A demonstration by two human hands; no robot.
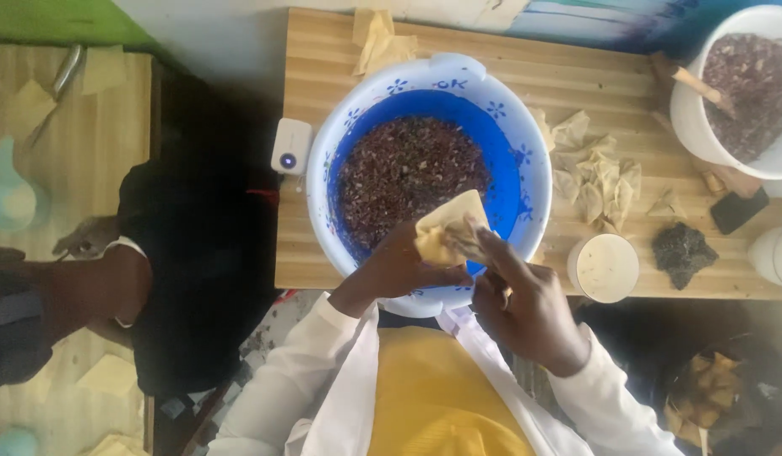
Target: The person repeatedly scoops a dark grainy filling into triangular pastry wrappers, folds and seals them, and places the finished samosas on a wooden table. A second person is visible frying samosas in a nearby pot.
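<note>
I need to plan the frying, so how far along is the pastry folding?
Done: a pile of folded pastries lies on the wooden table. In hand: the left hand and right hand hold one pastry wrapper over the blue bowl. Left: plenty of dark filling remains there.

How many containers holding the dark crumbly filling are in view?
2. A blue bowl sits at the table's middle, under both hands; a white bucket stands at the far right edge, partly cut off. Others may lie outside the frame.

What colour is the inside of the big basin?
Blue inside the basin, with a white flower-patterned rim; the head view shows it.
</note>
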